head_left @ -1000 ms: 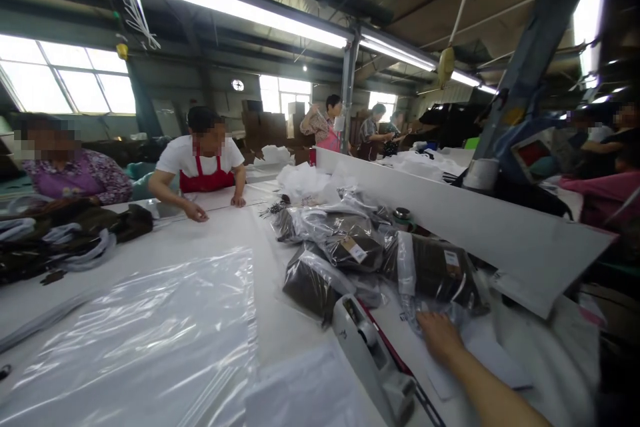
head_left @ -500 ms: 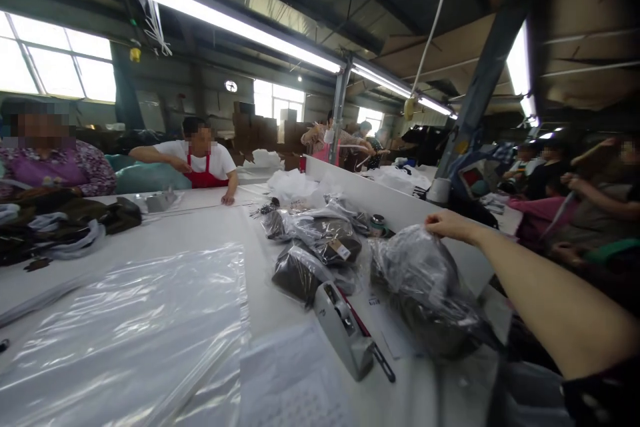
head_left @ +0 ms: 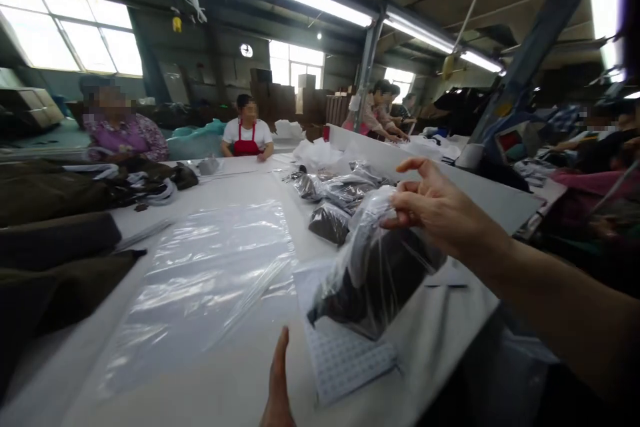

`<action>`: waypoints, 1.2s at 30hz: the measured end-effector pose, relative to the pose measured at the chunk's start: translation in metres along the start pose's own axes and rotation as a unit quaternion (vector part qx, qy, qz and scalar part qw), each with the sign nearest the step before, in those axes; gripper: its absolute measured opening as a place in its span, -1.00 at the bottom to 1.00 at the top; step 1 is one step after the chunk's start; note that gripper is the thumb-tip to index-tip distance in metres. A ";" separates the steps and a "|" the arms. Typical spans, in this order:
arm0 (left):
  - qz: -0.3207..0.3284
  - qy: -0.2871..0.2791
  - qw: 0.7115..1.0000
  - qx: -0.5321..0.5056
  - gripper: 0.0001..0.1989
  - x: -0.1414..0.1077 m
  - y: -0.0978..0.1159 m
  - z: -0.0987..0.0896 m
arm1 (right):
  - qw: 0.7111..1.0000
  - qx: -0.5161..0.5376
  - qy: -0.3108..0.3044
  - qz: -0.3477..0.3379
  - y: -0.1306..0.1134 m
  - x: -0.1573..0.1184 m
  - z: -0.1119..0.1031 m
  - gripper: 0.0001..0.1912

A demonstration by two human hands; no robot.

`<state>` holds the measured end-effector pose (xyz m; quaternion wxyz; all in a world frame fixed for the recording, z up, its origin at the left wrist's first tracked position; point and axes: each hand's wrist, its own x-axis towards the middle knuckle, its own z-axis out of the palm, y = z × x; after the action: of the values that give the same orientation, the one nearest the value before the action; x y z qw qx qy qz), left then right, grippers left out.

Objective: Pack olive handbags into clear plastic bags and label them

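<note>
My right hand (head_left: 425, 203) pinches the top of a clear plastic bag (head_left: 385, 273) with dark cloth inside, lifted over the right part of the white table (head_left: 240, 360). Under the bag lies a printed sheet (head_left: 345, 360). At the bottom middle, my left hand (head_left: 279, 380) shows only in part, fingers stretched upward and nothing seen in it. Left of it, a large flat clear plastic bag (head_left: 200, 267) lies on the table. Behind the held bag is a pile of bagged dark items (head_left: 330, 220).
Dark olive garments (head_left: 60, 193) cover the table's left side. A low white divider (head_left: 480, 193) runs along the right. Across the table sit a person in a red apron (head_left: 246, 137) and one in a purple patterned top (head_left: 125, 133). More people are at the far right.
The bag in my right hand has come left and nearer, over the printed sheet. My left hand has entered at the bottom. The view has shifted, showing more garments at left.
</note>
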<state>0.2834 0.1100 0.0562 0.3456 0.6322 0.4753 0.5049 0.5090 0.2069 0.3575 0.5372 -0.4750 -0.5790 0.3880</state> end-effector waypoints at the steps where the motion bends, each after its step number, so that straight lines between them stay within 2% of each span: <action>1: 0.014 0.032 0.999 0.010 0.23 0.005 -0.003 -0.003 | 1.000 0.014 -0.020 -0.010 -0.001 -0.006 0.018 -0.58; 3: 0.010 0.100 0.994 0.031 0.23 0.016 -0.007 -0.020 | 0.997 0.041 -0.057 -0.013 0.001 -0.017 0.047 -0.64; 6: 0.004 0.192 0.981 0.007 0.12 0.031 -0.006 -0.074 | 0.991 0.075 -0.106 0.013 0.008 -0.031 0.080 -0.72; 9: -0.008 0.257 0.966 -0.003 -0.23 0.031 0.014 -0.135 | 0.985 0.081 -0.150 0.026 0.010 -0.037 0.106 -0.77; 12: -0.066 0.264 0.961 0.051 -0.44 0.016 0.041 -0.174 | 0.979 0.084 -0.180 0.044 0.013 -0.029 0.130 -0.77; 15: -0.149 0.224 0.955 0.122 -0.51 -0.008 0.052 -0.187 | 0.971 0.050 -0.214 0.099 0.036 -0.008 0.159 -0.79; 18: -0.230 0.187 0.934 0.201 -0.57 -0.040 0.038 -0.182 | 0.963 -0.032 -0.246 0.109 0.087 0.004 0.194 -0.83; 20: -0.285 0.171 0.911 0.244 -0.59 -0.065 0.018 -0.173 | 0.951 -0.078 -0.286 0.088 0.126 -0.007 0.214 -0.82; 22: -0.334 0.168 0.891 0.259 -0.60 -0.088 -0.002 -0.163 | 0.927 -0.108 -0.351 0.070 0.162 -0.036 0.224 -0.80; 24: -0.360 0.190 0.880 0.244 -0.62 -0.107 -0.017 -0.153 | 0.888 -0.144 -0.435 0.029 0.189 -0.074 0.223 -0.73; 26: -0.357 0.224 0.880 0.217 -0.64 -0.117 -0.023 -0.146 | 0.834 -0.223 -0.500 -0.073 0.206 -0.108 0.213 -0.69; 28: -0.337 0.254 0.883 0.205 -0.63 -0.117 -0.023 -0.144 | 0.786 -0.306 -0.509 -0.170 0.215 -0.131 0.200 -0.66; 29: -0.325 0.265 0.884 0.208 -0.62 -0.113 -0.022 -0.145 | 0.777 -0.333 -0.497 -0.196 0.217 -0.138 0.194 -0.64; 31: -0.309 0.270 0.883 0.228 -0.60 -0.104 -0.020 -0.150 | 0.792 -0.344 -0.463 -0.200 0.217 -0.144 0.181 -0.62; 32: -0.310 0.255 0.884 0.240 -0.60 -0.099 -0.020 -0.155 | 0.806 -0.337 -0.446 -0.196 0.218 -0.145 0.174 -0.61; 34: -0.331 0.197 0.884 0.265 -0.59 -0.090 -0.021 -0.168 | 0.845 -0.312 -0.394 -0.184 0.222 -0.145 0.155 -0.61; 36: -0.347 0.155 0.876 0.298 -0.56 -0.081 -0.019 -0.183 | 0.895 -0.284 -0.305 -0.158 0.234 -0.146 0.127 -0.62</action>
<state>0.0986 0.0312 0.0597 0.2160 0.4131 0.8397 0.2786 0.4103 0.1312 0.0803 0.2307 -0.3681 -0.8675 0.2423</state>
